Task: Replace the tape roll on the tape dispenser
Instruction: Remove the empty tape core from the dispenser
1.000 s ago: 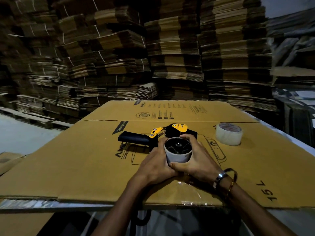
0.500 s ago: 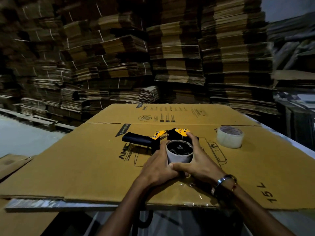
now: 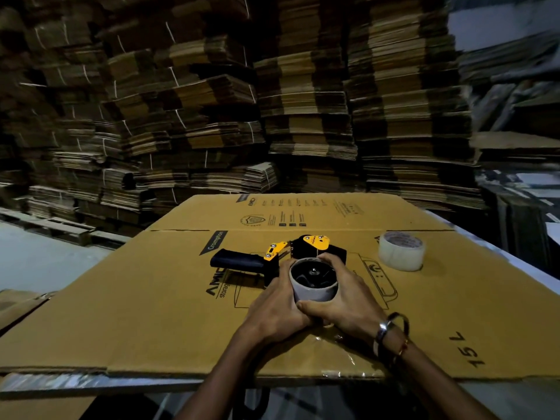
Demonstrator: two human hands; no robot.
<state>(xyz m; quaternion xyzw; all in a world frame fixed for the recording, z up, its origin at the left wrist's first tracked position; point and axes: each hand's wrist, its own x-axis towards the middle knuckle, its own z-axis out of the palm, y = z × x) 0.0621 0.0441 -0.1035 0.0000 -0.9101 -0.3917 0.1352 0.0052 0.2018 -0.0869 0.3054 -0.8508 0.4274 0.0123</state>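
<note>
Little changed over last second: left hand point(image 3: 274, 307) and right hand point(image 3: 342, 298) stayed clamped on empty core point(image 3: 315, 291), still on tape dispenser point(image 3: 272, 259). Fresh tape roll point(image 3: 400, 251) waited near cardboard sheet's point(image 3: 151, 313) right edge. Removal likely pending.

Warehouse — stacked flattened cartons point(image 3: 303, 116), dim

A flattened cardboard box point(image 3: 151, 313) covers the table. On it lies the black-and-yellow tape dispenser point(image 3: 272, 259). Right of the dispenser, well apart, a clear tape roll point(image 3: 400, 250) sits flat.
</note>
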